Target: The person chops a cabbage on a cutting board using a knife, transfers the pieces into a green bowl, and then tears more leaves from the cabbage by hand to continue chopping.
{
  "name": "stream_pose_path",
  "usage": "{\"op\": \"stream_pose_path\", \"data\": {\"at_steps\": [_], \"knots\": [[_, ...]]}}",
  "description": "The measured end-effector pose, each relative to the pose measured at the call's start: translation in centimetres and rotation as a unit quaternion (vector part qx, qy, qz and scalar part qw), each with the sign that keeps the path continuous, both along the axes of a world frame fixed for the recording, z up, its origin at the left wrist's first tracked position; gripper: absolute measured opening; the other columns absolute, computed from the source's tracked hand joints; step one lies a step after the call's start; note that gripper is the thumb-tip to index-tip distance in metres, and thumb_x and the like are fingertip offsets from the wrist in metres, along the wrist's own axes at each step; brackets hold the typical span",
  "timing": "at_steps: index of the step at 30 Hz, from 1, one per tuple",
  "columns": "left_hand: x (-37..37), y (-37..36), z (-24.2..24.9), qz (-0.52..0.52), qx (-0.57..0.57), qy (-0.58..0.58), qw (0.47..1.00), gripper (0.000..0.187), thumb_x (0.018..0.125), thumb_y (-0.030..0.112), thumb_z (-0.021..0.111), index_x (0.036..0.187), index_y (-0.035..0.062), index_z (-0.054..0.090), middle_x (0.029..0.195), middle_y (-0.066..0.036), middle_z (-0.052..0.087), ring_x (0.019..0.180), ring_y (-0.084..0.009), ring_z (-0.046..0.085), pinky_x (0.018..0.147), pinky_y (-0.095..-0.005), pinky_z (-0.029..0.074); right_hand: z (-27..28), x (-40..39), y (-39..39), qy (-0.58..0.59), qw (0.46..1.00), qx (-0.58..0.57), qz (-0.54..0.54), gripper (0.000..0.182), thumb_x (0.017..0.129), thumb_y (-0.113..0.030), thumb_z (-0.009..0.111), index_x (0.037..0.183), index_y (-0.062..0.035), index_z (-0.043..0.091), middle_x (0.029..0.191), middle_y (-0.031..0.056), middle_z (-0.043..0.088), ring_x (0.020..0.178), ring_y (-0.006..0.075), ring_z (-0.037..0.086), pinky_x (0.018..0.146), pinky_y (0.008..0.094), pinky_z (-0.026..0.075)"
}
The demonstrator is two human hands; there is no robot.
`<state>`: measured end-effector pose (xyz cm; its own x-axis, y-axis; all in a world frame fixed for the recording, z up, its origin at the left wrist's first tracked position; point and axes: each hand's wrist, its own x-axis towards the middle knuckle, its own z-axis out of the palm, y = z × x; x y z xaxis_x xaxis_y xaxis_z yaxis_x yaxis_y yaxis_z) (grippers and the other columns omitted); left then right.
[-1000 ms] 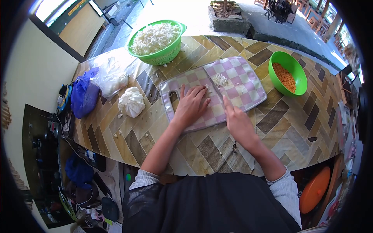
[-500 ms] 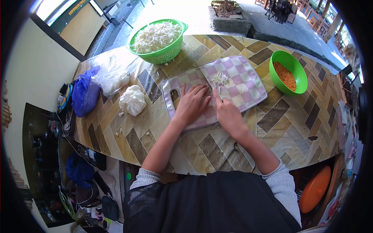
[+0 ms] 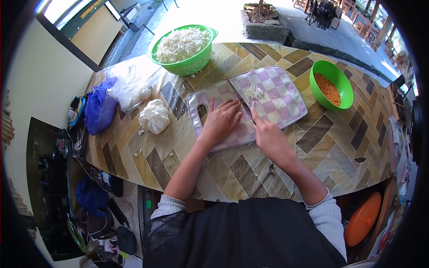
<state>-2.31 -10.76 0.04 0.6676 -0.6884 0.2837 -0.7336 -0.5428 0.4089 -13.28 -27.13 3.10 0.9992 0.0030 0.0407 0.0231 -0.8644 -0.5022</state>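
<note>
My right hand is closed round the handle of a knife, its dark blade pointing away from me across the checkered cutting board. Left of the blade, my left hand lies on the board with its fingers stretched out. Whatever may be under its fingertips is hidden. Just right of the blade sits a small heap of chopped white shreds. Beyond the board, a green colander is heaped with white shreds.
A green bowl of orange crumbs stands at the right. On the left are a tied white bag, a clear plastic bag and a blue bag. White scraps dot the wood-patterned table.
My right hand has drawn back slightly toward the right with the knife. My left hand stays in nearly the same place on the board.
</note>
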Motion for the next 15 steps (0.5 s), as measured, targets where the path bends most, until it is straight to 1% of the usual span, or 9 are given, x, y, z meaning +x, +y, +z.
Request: {"op": "stream_pose_path", "data": {"at_steps": [4,7,10,13,15], "knots": [[0.1,0.0,0.0,0.0,-0.005,0.002,1.0,0.037,0.098,0.028,0.05,0.125,0.0052,0.059,0.129,-0.01,0.059,0.128,-0.0252,0.048,0.114,-0.0571,0.017,-0.1,0.0,0.4,0.015,0.999,-0.035,0.006,0.055,0.094,-0.009,0.047,0.146,0.0017,0.032,0.089,0.0251,0.063,0.082,0.039,0.066,0.072,0.0446,0.054],[0.2,0.0,-0.2,0.0,-0.007,-0.002,1.0,0.035,0.097,0.027,0.05,0.124,0.0053,0.059,0.129,-0.01,0.059,0.127,-0.0255,0.049,0.114,-0.0572,0.018,-1.4,0.5,1.3,0.016,0.995,-0.101,-0.011,0.061,0.089,-0.005,0.05,0.146,0.0022,0.03,0.089,0.024,0.063,0.08,0.0368,0.068,0.069,0.0414,0.057],[0.1,-0.1,-0.3,0.001,-0.003,-0.009,1.0,0.035,0.097,0.027,0.05,0.124,0.0057,0.058,0.129,-0.01,0.058,0.126,-0.0257,0.049,0.114,-0.0572,0.018,-1.7,1.9,2.2,-0.005,0.991,-0.132,-0.03,0.065,0.085,-0.002,0.051,0.146,0.0028,0.029,0.091,0.024,0.064,0.079,0.0354,0.069,0.066,0.0395,0.058],[0.0,0.0,-0.2,0.001,0.002,-0.015,1.0,0.035,0.097,0.027,0.05,0.124,0.006,0.058,0.129,-0.01,0.058,0.126,-0.0255,0.05,0.114,-0.0571,0.018,-2.1,2.7,1.6,-0.015,0.994,-0.104,-0.02,0.065,0.085,-0.001,0.051,0.146,0.0027,0.03,0.091,0.0239,0.064,0.08,0.0354,0.069,0.068,0.0398,0.058],[0.0,-0.1,-0.1,0.0,-0.002,-0.005,1.0,0.035,0.097,0.028,0.05,0.123,0.006,0.058,0.129,-0.01,0.057,0.125,-0.0252,0.05,0.114,-0.0569,0.018,-2.1,2.0,1.0,-0.013,0.996,-0.092,-0.014,0.061,0.087,-0.003,0.051,0.145,0.0031,0.032,0.091,0.0249,0.064,0.08,0.0375,0.068,0.07,0.0418,0.056]]}}
